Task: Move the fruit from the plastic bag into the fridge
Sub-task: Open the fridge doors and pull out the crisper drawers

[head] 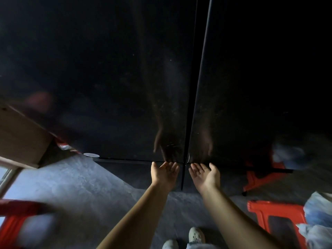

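Note:
A tall black fridge [111,78] with two glossy doors fills the upper view, both doors closed along a vertical seam. My left hand [164,174] is palm up with fingers apart, its fingertips at the lower edge of the left door. Just right of the seam, my right hand [204,175] reaches the bottom of the right door [260,87] the same way, empty. A whitish plastic bag [318,212] rests on a red stool [274,212] at the right edge; the fruit inside is hidden.
A second red stool [16,218], blurred, stands at the lower left. A wooden cabinet [19,139] juts in at the left beside the fridge. Grey concrete floor [86,186] lies between. My shoes [195,235] show at the bottom.

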Demonstrator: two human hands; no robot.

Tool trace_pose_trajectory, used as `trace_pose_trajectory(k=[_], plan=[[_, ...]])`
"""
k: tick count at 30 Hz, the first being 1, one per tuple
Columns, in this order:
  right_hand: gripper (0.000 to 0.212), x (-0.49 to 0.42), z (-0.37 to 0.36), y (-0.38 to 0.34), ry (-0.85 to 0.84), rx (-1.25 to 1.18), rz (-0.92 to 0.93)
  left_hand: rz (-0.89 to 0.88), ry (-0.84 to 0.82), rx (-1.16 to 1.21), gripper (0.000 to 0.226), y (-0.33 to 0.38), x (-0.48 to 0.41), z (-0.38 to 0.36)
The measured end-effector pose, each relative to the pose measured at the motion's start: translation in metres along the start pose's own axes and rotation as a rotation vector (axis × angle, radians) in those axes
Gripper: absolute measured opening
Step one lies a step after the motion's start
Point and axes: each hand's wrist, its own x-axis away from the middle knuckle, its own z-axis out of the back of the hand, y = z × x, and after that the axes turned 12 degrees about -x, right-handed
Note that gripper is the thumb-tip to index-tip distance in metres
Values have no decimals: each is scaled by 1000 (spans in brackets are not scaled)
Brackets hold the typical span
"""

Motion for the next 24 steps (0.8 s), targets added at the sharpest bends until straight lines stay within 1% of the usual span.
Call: trace_pose_trajectory(k=[8, 13, 20, 24], plan=[[54, -12, 4, -2, 2, -142, 68, 0, -23, 95, 66, -10, -11, 1], [53, -14, 10, -7, 5, -188, 47, 17, -35, 119, 66, -11, -18, 7], [53, -11, 13, -11, -32, -199, 25, 0, -77, 111, 65, -9, -18, 8], [52, -8, 14, -11, -41, -187, 28, 31, -97, 98, 70, -2, -14, 13]])
